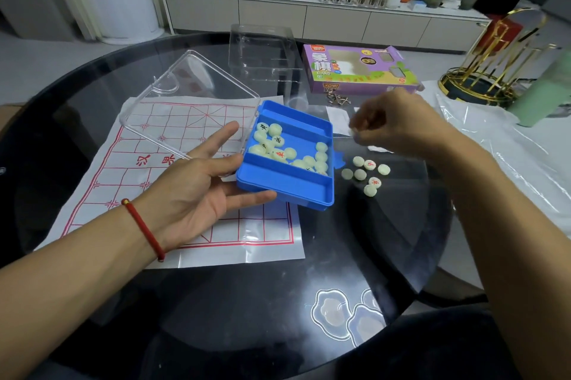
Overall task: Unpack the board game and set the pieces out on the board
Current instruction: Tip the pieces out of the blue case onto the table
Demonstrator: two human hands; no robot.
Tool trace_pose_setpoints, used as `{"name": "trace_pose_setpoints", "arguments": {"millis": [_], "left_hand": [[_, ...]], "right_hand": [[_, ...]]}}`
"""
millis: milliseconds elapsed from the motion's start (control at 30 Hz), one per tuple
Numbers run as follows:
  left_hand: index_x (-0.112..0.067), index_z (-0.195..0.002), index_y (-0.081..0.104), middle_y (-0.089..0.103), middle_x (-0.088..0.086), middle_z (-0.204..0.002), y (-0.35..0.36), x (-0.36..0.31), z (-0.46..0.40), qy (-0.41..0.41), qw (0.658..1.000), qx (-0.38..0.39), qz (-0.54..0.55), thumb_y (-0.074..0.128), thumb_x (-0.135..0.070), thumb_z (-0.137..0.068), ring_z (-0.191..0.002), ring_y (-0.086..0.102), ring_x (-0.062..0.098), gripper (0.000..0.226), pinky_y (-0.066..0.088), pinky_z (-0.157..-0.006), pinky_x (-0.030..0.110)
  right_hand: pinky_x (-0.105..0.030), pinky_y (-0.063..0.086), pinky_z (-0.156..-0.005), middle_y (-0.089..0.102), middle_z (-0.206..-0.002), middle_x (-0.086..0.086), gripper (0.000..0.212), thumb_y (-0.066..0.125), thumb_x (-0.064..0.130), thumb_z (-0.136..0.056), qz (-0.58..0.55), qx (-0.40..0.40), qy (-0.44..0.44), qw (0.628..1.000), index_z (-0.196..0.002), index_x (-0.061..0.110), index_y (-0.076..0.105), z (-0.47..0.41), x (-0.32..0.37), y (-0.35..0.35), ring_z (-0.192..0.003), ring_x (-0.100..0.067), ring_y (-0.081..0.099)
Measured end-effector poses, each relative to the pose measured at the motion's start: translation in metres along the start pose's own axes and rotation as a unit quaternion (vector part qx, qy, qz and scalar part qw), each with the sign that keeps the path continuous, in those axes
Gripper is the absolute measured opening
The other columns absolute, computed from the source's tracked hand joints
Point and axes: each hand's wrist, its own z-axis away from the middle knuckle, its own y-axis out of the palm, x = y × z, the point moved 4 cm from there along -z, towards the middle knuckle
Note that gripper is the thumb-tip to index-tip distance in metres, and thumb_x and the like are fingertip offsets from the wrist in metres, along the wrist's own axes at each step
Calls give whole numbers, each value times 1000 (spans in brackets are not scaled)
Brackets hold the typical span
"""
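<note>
A white paper board [173,188] with a red grid lies on the dark glass table. My left hand [200,191] holds the blue tray [296,188] by its left edge, tilted over the board's right side, its clear lid [191,95] hinged open. Several pale green round pieces [287,151] lie in the tray's middle compartment. Several more pieces [366,174] lie loose on the table right of the tray. My right hand [398,123] hovers above them, fingers pinched on a small pale piece, blurred.
The purple game box [355,70] and a clear plastic insert [262,52] sit at the back of the table. Small metal rings [336,98] lie before the box. Clear plastic wrap [500,144] spreads at right, beside a gold wire stand [500,64].
</note>
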Motion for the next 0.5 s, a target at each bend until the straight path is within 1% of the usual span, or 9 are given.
{"name": "trace_pose_setpoints", "arguments": {"millis": [67, 133, 200, 300, 367, 433, 500], "left_hand": [[-31, -147, 46, 72, 16, -117, -1, -1, 0, 4, 1000, -4, -3, 49, -1, -98, -102, 70, 42, 57, 60, -72, 58], [-31, -148, 45, 72, 16, -117, -1, -2, -1, 6, 1000, -6, -3, 49, 0, -98, -102, 70, 43, 58, 60, -72, 57], [-30, -148, 45, 71, 17, -118, 0, -3, -1, 7, 1000, -9, -1, 49, 0, -98, -101, 70, 43, 58, 60, -71, 57], [-30, -148, 46, 70, 17, -120, 1, -2, -2, 8, 1000, -11, -4, 48, 0, -99, -101, 70, 44, 57, 60, -72, 58], [-31, -148, 45, 70, 17, -121, 0, -1, -1, 7, 1000, -12, -6, 48, 0, -99, -102, 70, 44, 57, 60, -72, 58], [-30, -147, 46, 70, 18, -122, 0, 0, -1, 7, 1000, -11, -5, 48, 0, -99, -102, 70, 44, 57, 60, -72, 58], [-31, -147, 46, 70, 18, -120, 1, 0, 0, 7, 1000, -10, -3, 48, 0, -99, -102, 70, 44, 57, 59, -72, 58]], "right_hand": [[-14, 44, -58, 73, -86, 4, 10, 78, 18, -81, 81, 41, 37, 995, -89, 24, 76, 5, -24, 5, -70, -2, 61], [-19, 46, -59, 74, -87, 5, 9, 80, 25, -81, 97, 85, 62, 990, -86, 29, 74, 12, -41, 12, -72, -4, 63], [-22, 49, -63, 73, -87, 8, 8, 80, 30, -82, 103, 112, 61, 986, -88, 28, 75, 19, -46, 17, -76, -5, 63], [-33, 56, -75, 73, -88, 7, 12, 78, 29, -85, 103, 121, 40, 986, -96, 26, 77, 25, -45, 25, -82, -11, 65], [-38, 58, -80, 74, -90, 6, 12, 77, 26, -85, 110, 114, 28, 987, -98, 25, 77, 27, -44, 27, -85, -14, 67], [-39, 58, -80, 75, -91, 5, 14, 77, 26, -85, 108, 111, 25, 988, -99, 24, 77, 27, -44, 27, -86, -14, 67], [-37, 58, -79, 74, -92, 4, 16, 79, 27, -84, 108, 102, 18, 989, -100, 23, 77, 28, -40, 23, -86, -14, 67]]}}
